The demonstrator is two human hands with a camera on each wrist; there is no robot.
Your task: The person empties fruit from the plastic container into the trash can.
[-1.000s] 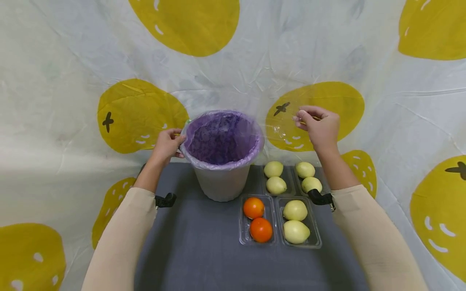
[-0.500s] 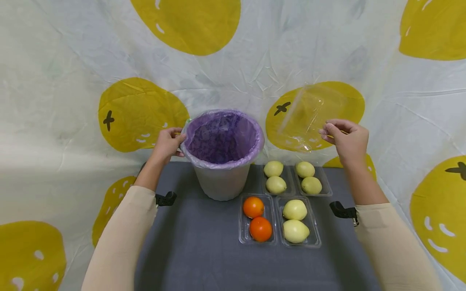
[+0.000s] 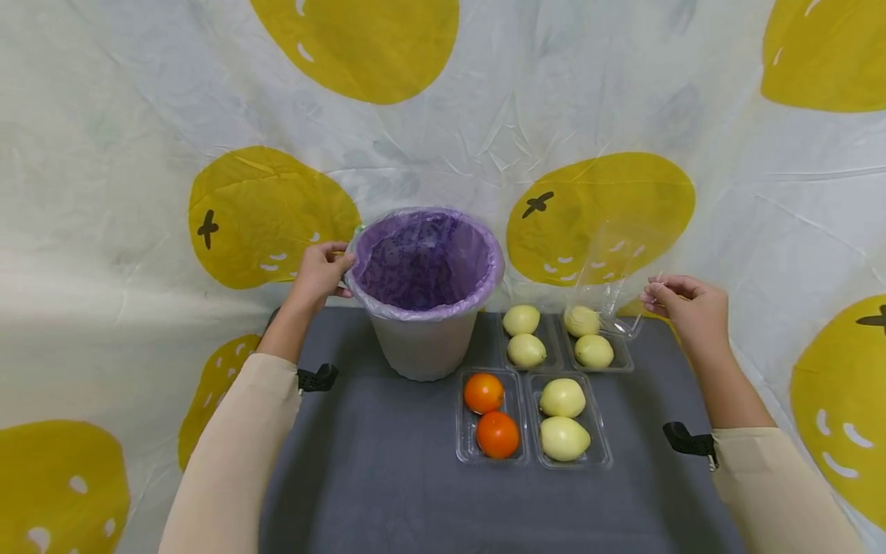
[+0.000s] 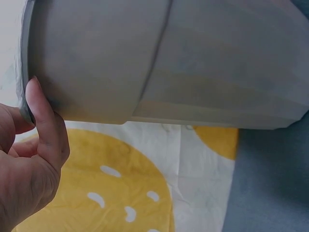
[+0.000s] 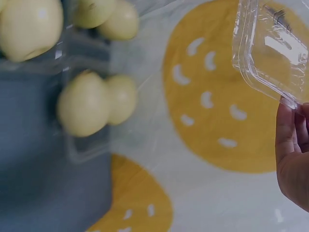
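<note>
My left hand (image 3: 322, 271) grips the left rim of a pale waste bin (image 3: 421, 350), thumb above and fingers around the outside. In the left wrist view the fingers (image 4: 44, 121) lie against the bin's grey wall (image 4: 96, 58). A purple bag (image 3: 443, 312) lines the bin and folds over its rim. My right hand (image 3: 692, 312) pinches the edge of a clear plastic tray (image 3: 621, 326) between thumb and fingertips. In the right wrist view this tray (image 5: 277, 53) looks thin, rimmed and without contents. It hangs tilted above the back right fruit tray, overlapping part of it in the head view.
Several clear trays stand right of the bin on a dark grey table (image 3: 388, 469). One holds two orange-red fruits (image 3: 497, 435); the others hold pale yellow fruits (image 3: 564, 438). A white curtain (image 3: 443, 138) with yellow fruit prints hangs behind.
My right hand has moved right and down, carrying the clear tray away from the bin to above the back right fruit tray. My left hand keeps its place on the rim.
</note>
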